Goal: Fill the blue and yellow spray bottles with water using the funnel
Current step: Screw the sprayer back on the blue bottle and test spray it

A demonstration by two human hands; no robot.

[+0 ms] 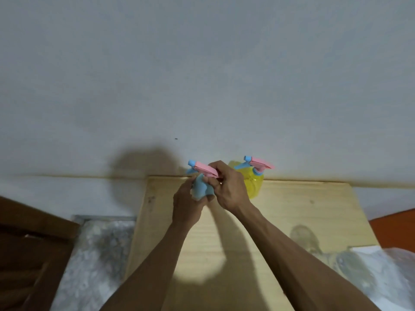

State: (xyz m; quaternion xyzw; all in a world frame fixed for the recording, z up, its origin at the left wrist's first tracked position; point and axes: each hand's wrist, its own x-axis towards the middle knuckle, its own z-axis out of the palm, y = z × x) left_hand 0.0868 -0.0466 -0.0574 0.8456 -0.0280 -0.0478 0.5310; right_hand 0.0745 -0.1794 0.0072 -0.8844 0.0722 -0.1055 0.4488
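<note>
The blue spray bottle [200, 190] sits at the wooden table's [292, 212] far edge, its body gripped by the left hand [187, 204], its pink trigger head pinched by the right hand [226, 187]. At its three o'clock, just beside it, stands the yellow spray bottle [254, 184]; neither bottle's contents can be made out. A pale wall [202, 75] rises behind.

Plastic bottles over pale bare wood

The blue spray bottle [200, 189] my fingers [210, 178] curl around looks like smooth matt plastic, with a pink plastic trigger head [206, 169]. The yellow spray bottle [253, 184] beside it is translucent, glossy plastic under the same kind of pink and blue head. My tabletop [292, 207] is light, unvarnished-looking wood with faint grain and a few dull stains. The wall [202, 75] behind is flat, matt paint. At my lower right lies something white and crinkled [386, 270], too blurred to tell its material.
</note>
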